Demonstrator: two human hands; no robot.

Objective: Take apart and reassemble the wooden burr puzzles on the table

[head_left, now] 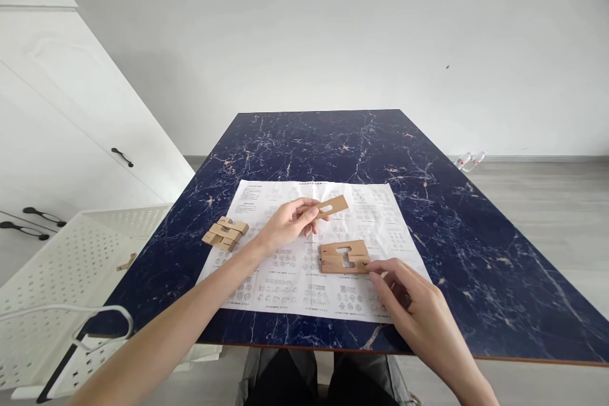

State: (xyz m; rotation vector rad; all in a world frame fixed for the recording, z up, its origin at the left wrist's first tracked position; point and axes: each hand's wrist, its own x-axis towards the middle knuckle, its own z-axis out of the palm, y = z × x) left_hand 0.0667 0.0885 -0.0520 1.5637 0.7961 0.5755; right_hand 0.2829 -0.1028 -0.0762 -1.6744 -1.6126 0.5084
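Observation:
My left hand (pixel 292 223) pinches a flat wooden puzzle piece (pixel 339 204) with a slot cut in it, held above the printed sheet. Below and to the right, two more flat wooden pieces (pixel 333 263) lie side by side on the paper, their cutouts meeting in one opening. At their right end, the thumb and index finger of my right hand (pixel 404 288) are closed on the nearer piece's corner. A cluster of notched wooden blocks (pixel 225 233) rests at the sheet's left edge. The large instruction sheet (pixel 295 301) is covered with small diagrams and is creased.
The dark blue marbled table (pixel 314 146) stands against a grey wall. A white perforated basket (pixel 90 247), with a small wooden piece (pixel 126 262) in it, is at the left beside white cabinets (pixel 76 120). Clear plastic bottles (pixel 470 160) are beyond the right table edge.

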